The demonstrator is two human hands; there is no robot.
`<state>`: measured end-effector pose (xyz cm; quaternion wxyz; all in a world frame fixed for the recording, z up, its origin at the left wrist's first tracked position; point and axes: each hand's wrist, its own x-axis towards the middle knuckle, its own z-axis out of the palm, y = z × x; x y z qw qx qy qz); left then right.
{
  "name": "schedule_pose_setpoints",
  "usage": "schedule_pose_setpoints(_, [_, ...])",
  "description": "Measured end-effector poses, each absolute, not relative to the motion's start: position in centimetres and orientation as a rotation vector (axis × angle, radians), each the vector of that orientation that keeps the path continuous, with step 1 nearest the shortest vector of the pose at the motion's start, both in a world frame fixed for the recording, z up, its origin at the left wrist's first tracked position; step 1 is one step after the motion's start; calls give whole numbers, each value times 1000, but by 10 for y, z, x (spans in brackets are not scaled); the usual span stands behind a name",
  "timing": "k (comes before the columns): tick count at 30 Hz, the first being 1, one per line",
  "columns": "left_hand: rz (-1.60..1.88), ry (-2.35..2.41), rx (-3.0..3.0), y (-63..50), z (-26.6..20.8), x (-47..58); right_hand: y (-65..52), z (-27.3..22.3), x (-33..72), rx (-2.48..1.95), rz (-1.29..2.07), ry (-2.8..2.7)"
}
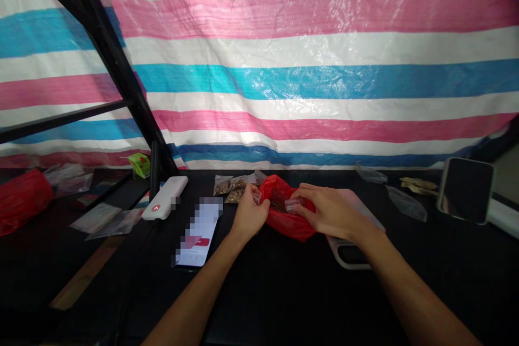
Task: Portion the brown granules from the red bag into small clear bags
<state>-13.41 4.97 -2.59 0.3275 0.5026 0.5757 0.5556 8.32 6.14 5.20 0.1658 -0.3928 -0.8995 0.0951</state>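
The person's left hand pinches the near-left edge of a red bag, which lies between the two hands. The right hand reaches into the bag's mouth, its fingertips gripping a small clear packet. Filled clear bags sit just beyond the left hand; a phone lies to its left, a scale beneath the right forearm.

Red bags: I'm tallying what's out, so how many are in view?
2: an open red bag between the left hand and right hand, and another red bag at the picture's left edge. Others may be hidden.
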Motion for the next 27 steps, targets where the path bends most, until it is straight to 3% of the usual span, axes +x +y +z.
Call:
schedule_pose_setpoints(6, [1320, 1605, 1689, 46, -29, -135, 63, 41, 84, -1132, 414, -2596])
schedule_pose_setpoints(13, [1273, 1584, 1779, 43, -28, -136, 69, 28, 79, -1165, 332, -2603])
schedule_pose_setpoints(27, [1530, 1464, 1290, 57, -25, -135, 70, 11, 60, -1256, 172, -2489])
